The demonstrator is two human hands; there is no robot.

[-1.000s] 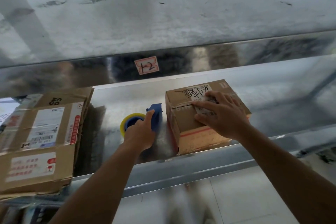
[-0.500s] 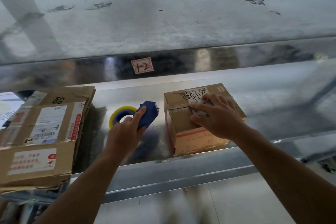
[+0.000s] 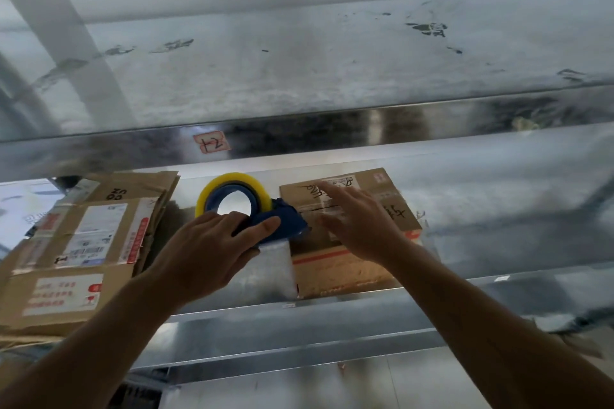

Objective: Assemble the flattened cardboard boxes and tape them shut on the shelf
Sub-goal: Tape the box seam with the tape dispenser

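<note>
Tape dispenser (image 3: 282, 221) sits clenched in my left grip (image 3: 206, 249), its blue nose at the upper left edge of the box (image 3: 349, 271), which stands on the shelf (image 3: 299, 320) just right of that grip. The lid seam (image 3: 315, 208) runs rightward, away from the nose. My right grip (image 3: 362, 229) is released, straight fingers (image 3: 335, 196) spread over the lid, covering part of the seam; blur hides whether tape touches cardboard.

One person's two arms are in view. The left forearm (image 3: 99, 342) and the right forearm (image 3: 498, 335) are bare, uncovered from the picture's lower edge to the wrist. The left hand (image 3: 212, 249) is bare too, and its thumbnail looks trimmed short. The right hand (image 3: 362, 229) is bare and smeared by motion blur, so finer detail cannot be made out.
</note>
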